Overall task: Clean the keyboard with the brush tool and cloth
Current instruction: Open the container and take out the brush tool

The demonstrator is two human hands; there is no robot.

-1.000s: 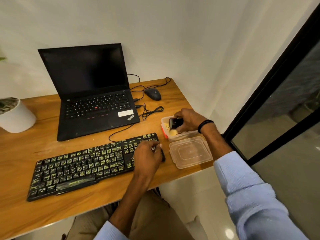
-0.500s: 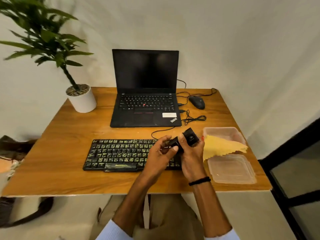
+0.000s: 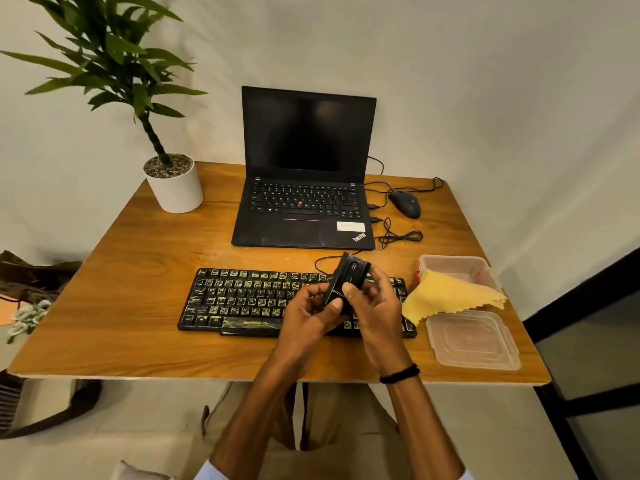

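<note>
While left hand [image 3: 308, 315] and right hand [image 3: 377, 308] clasp the brush tool [image 3: 349, 276] (cloth [image 3: 446, 296] just to their right), I'd ease it open gently.

Black keyboard [image 3: 242, 299] with yellow-green key markings; black brush tool [image 3: 348, 275]; yellow cloth [image 3: 446, 296]; brown wooden table [image 3: 138, 306].

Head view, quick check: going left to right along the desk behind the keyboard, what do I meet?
Potted plant → laptop → mouse → clear container. The coiled cable overlaps the mouse sideways, so it is left out.
</note>
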